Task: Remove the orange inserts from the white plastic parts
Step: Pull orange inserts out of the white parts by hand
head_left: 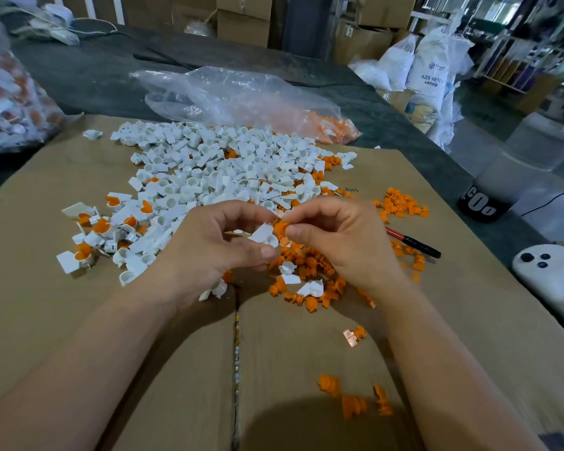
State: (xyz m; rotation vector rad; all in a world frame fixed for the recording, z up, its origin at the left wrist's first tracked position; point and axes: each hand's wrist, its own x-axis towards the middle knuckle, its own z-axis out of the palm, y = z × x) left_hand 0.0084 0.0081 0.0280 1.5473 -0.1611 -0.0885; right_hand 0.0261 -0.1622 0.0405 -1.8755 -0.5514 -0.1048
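Cardboard (111, 320): a flattened brown box lies under both our hands and forearms.
White pile (215, 164): white plastic parts spread beyond and to the left of our left hand. Some at the near left edge have orange pieces seated in them.
Clear bag (241, 96): it lies on its side well beyond both hands, with orange inserts in its right end.
Second bag (10, 102): far left of our left hand, cut off by the frame and blurred, with white and orange pieces inside.
Left hand (215, 252): our thumb and fingers pinch one white part (264, 234).
Right hand (336, 236): our thumb and forefinger pinch an orange insert (280, 226) that touches the white part. We cannot tell whether it is seated or free.
Loose inserts (306, 265): they lie under our right hand, with a few white parts mixed in.
Marker (417, 244): it lies just right of our right hand, one end hidden behind it.
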